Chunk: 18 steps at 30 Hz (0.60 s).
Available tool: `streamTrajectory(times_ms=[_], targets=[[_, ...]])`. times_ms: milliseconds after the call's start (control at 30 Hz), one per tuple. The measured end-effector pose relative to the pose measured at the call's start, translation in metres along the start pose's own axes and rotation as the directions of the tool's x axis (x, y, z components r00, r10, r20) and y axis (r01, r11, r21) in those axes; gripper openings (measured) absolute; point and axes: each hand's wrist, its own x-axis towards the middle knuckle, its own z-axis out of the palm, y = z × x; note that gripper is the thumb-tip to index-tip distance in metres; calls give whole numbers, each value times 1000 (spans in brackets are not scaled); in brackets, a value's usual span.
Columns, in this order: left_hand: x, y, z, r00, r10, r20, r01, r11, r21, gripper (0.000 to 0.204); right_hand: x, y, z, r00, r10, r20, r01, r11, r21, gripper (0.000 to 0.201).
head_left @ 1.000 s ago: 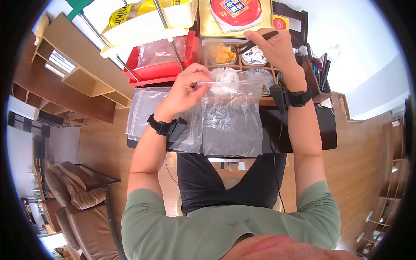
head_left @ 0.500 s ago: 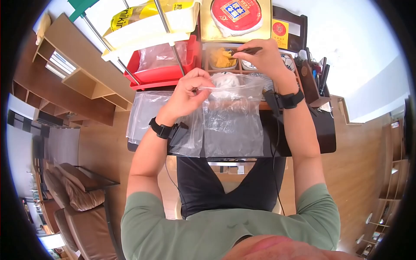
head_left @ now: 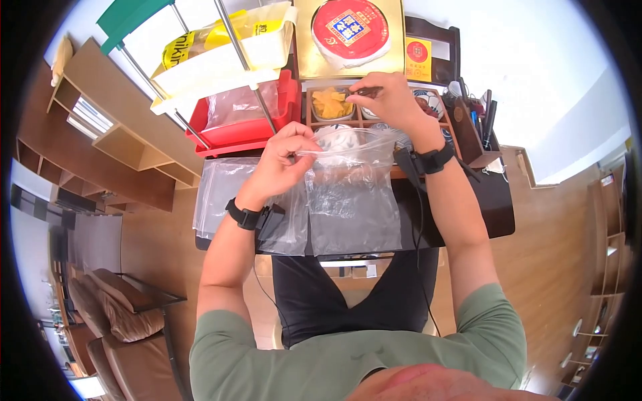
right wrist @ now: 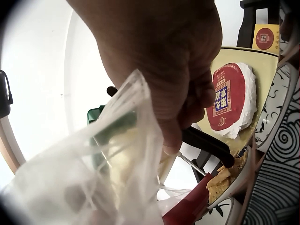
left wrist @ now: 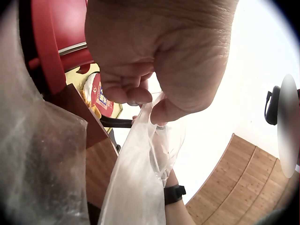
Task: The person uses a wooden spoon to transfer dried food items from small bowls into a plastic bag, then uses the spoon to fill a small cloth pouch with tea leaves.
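My left hand (head_left: 284,159) pinches the top edge of a clear plastic bag (head_left: 354,217) between thumb and fingers; the bag's mouth gapes to the right. The bag hangs down at the table's front edge. My right hand (head_left: 391,101) grips dark curved tongs (right wrist: 208,145). Their rounded end reaches to the yellow dried pieces (right wrist: 227,180) in a small bowl, seen in the right wrist view. That bowl sits in a divided wooden tray (head_left: 364,122). A bowl of whitish contents (head_left: 336,137) shows behind the bag's mouth.
More flat clear bags (head_left: 227,194) lie at the left. Behind them stand a red bin (head_left: 284,107) and a cream rack shelf (head_left: 221,73). At the back is a round red-labelled package (head_left: 351,30) in a gold box. A pen holder (head_left: 475,130) stands at right.
My right hand has come in leftward and lower, bringing the tongs' end closer over the bowl of yellow pieces. My left hand keeps its pinch on the bag. The head view has shifted slightly.
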Motion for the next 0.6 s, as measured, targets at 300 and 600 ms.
streamTrajectory(times_ms=[300,600], targets=[[0,1,0,999,-39,13,39,999,-29,22,0,6,6,996,75,38,-78,995,68,24],[0,2,-1,999,-37,16,37,999,-28,23,1,2,7,998,55,25,-58,990,125,19]])
